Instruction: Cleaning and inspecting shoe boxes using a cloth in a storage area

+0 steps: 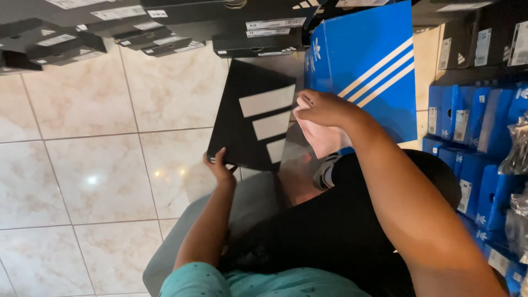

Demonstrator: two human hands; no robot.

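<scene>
- The black shoebox lid, flat stiff card with three pale stripes, is tilted over the tiled floor; the left hand pinches only its lower corner, so it could slip.
- The right hand has its grip closed on thin pinkish wrapping paper, which may tear.
- A glossy blue box stands just behind.

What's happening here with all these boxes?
A seated person is handling an open black shoe box with white stripes on its lid. The left hand grips the lid's lower edge, while the right hand holds pale wrapping paper over a shoe in the box. A big blue box stands behind, with more boxes stacked around on the tiled floor.
</scene>
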